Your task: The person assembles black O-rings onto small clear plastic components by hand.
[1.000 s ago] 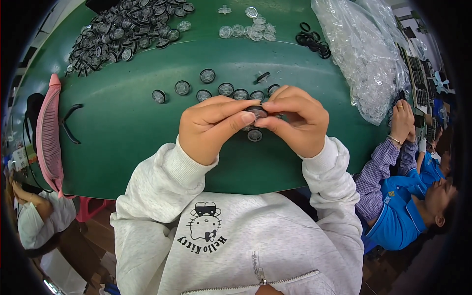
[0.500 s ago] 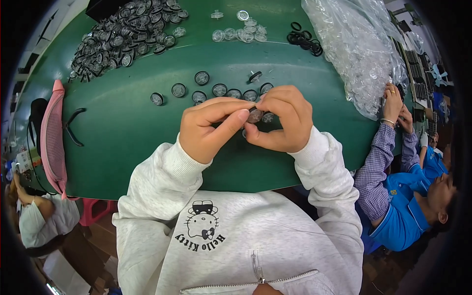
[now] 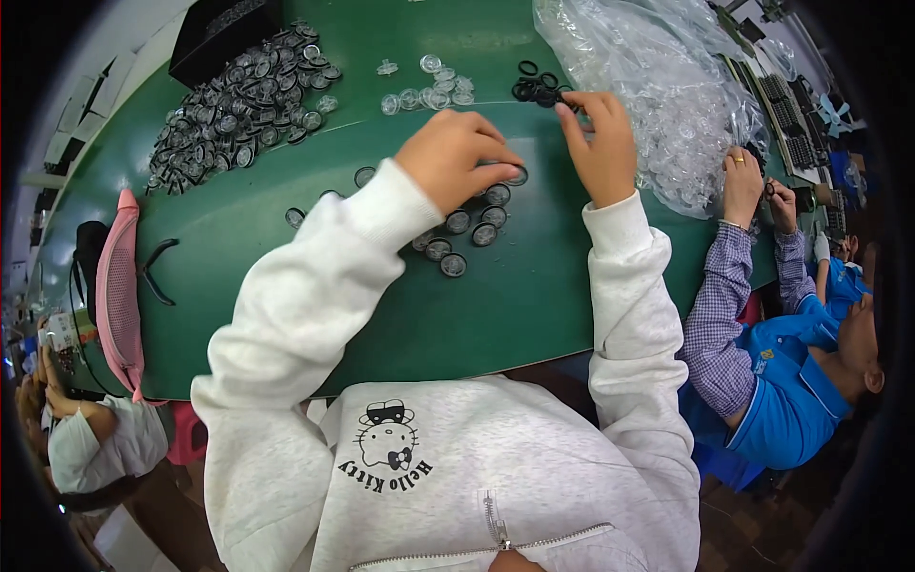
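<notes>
My left hand [image 3: 457,160] reaches over the middle of the table, its thumb and fingertips closed at a clear plastic wheel with a black ring round its rim [image 3: 518,176]. My right hand [image 3: 606,143] is farther right, thumb and index finger pinched at the edge of a small pile of black rings [image 3: 543,88]. A ring shows between those fingertips. Several ringed wheels [image 3: 458,221] lie just below my left hand, and others are partly hidden behind its wrist. Beyond both hands lies a cluster of clear wheels without rings [image 3: 438,93].
A large heap of ringed wheels [image 3: 238,110] lies at the far left by a black box [image 3: 214,43]. A clear bag of plastic parts [image 3: 667,124] fills the right side. Pliers [image 3: 152,272] and a pink pouch [image 3: 118,286] lie left. A co-worker's hands [image 3: 743,186] work at right.
My hands were together over a wheel and have parted. The right went up and right to the black rings; the left moved farther out over the table. The view has shifted slightly.
</notes>
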Demonstrator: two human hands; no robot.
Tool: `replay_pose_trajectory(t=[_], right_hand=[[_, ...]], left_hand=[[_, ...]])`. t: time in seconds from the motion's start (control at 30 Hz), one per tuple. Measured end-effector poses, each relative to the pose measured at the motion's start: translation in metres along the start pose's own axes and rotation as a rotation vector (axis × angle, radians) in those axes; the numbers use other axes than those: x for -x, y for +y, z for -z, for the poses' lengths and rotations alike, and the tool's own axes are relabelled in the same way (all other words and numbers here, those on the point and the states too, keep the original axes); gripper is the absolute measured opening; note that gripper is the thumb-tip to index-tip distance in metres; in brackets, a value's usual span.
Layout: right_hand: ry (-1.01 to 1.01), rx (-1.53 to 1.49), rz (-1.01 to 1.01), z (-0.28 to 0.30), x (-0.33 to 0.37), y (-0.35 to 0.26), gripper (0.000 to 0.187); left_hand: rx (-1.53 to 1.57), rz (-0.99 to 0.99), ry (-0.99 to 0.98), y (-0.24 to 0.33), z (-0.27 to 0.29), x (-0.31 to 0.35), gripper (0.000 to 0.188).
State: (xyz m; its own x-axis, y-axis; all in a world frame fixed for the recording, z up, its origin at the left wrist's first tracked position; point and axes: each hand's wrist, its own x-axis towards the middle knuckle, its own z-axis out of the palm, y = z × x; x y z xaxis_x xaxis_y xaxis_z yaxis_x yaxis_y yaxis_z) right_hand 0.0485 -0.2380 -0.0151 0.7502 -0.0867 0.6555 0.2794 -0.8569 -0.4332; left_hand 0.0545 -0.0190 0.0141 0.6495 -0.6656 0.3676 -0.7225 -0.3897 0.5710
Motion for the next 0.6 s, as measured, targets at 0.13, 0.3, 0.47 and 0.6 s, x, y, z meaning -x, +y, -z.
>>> replay_pose_trajectory(t=[0.13,0.3,0.47,0.6], right_hand=[[-0.039,0.184,-0.013,-0.005,0.006,0.005,0.011],[-0.045,0.257,0.004,-0.008,0.008,0.008,0.01],[-0.071,0.234,-0.025,-0.008,0.01,0.012,0.011],[-0.055,0.174,-0.041,-0.005,0.008,0.006,0.01]], left_hand=[[-0.28,0.039,-0.019,-0.004,-0.027,-0.018,0.018],[-0.407,0.036,-0.004,-0.004,-0.025,-0.014,0.02],[-0.244,0.013,0.081,-0.021,0.01,-0.006,0.027],[-0.401,0.214,0.105,-0.053,0.069,0.012,0.025]])
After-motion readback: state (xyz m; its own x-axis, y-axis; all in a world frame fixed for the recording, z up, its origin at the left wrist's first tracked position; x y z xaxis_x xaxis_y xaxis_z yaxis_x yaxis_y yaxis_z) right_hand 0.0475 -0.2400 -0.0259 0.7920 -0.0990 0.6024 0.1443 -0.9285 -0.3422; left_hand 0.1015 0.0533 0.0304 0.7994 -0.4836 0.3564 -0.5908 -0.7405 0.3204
